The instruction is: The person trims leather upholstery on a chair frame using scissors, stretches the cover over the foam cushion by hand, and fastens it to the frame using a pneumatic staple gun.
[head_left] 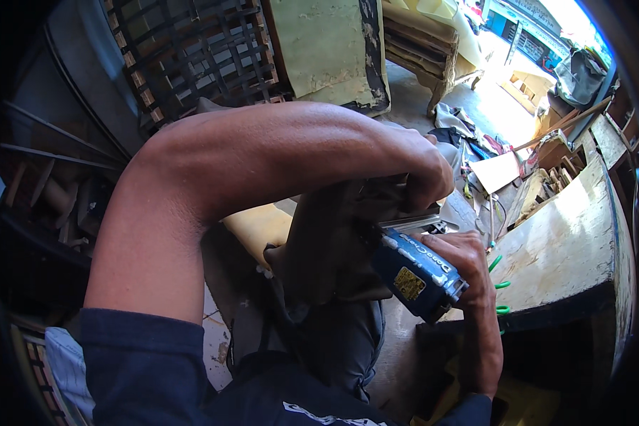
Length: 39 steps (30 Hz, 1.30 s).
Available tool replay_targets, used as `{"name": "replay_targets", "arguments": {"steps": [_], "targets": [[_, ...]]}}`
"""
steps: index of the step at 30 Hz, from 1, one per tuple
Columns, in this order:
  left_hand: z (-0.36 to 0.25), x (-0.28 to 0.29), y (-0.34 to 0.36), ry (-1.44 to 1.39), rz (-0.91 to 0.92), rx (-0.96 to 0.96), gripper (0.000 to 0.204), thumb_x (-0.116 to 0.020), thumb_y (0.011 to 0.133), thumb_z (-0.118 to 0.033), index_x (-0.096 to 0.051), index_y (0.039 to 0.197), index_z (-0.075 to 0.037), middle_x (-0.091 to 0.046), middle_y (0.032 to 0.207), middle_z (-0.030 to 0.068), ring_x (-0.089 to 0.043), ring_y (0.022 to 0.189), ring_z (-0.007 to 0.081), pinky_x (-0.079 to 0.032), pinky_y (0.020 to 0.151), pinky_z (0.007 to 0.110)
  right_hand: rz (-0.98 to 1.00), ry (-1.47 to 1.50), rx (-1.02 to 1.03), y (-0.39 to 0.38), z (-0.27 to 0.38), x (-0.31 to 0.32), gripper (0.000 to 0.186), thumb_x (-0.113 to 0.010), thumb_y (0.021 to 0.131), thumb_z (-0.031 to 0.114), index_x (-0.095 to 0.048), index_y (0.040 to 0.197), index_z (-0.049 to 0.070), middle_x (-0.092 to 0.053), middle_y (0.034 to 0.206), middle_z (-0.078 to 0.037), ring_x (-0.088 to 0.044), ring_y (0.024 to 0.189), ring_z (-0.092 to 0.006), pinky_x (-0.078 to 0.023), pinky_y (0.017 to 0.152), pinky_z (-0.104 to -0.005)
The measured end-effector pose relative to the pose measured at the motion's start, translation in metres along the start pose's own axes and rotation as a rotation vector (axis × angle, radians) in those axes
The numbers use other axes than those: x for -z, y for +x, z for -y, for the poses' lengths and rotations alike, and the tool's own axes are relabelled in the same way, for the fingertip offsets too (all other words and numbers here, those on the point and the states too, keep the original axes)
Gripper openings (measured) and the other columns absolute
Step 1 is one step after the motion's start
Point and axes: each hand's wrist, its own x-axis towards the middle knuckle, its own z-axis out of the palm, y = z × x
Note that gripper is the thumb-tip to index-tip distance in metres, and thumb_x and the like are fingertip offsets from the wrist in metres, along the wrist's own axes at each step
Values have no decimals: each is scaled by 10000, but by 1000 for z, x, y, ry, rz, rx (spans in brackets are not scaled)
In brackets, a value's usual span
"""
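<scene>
Boxy blue staple gun (394, 259), right of the middle of the frame, has the right grip (467, 261) wrapped around its handle. The left grip (427, 181) bends over some soft, dark brown cloth (323, 248); I can't tell if its fingers pinch it. That hand is near the tool's silver front part, so a slip could hurt a finger. Loose cloth could bunch up if it isn't held flat. The tool looks worn, with white patches and a yellow sticker. Farther right, a curly green hose (503, 285) could catch on the scuffed, pale wooden surface (554, 263).
</scene>
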Motion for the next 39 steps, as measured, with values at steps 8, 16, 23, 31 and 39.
{"name": "replay_targets", "arguments": {"steps": [8,16,23,31,39], "targets": [[-7,-1,-16,39,-68,17,361,-767,722,-122,-796,1061,-4,-760,1112,161,-676,1199,304,-287,1054,745,-41,-37,78,-3,4,-13,297,-763,729,165,-747,1014,85,-618,637,-35,-665,566,-225,-497,523,-368],[-3,4,-3,1,25,45,384,-778,715,-137,-799,1082,-24,-760,1141,131,-664,1223,289,-282,1066,761,-3,-53,60,-10,7,-13,297,-767,738,162,-734,1022,83,-610,632,-33,-663,568,-226,-507,537,-375],[3,-3,4,45,-39,-32,361,-777,728,-157,-804,1064,-28,-771,1104,116,-675,1200,280,-286,1056,791,41,-135,83,-12,13,-16,293,-763,764,170,-730,1042,83,-614,631,-28,-672,576,-210,-506,530,-364],[3,-3,3,48,1,-21,371,-796,736,-194,-802,1064,-20,-772,1104,116,-680,1185,279,-327,1018,756,-5,-105,73,-21,8,-27,268,-766,765,178,-736,1019,100,-614,634,-15,-658,564,-191,-490,521,-352],[7,-1,3,33,-12,-25,381,-808,744,-221,-801,1066,-18,-772,1105,120,-686,1167,278,-361,1001,700,48,-171,123,-21,11,-31,229,-754,772,169,-730,991,104,-491,580,8,-563,507,-162,-423,490,-341]]}}
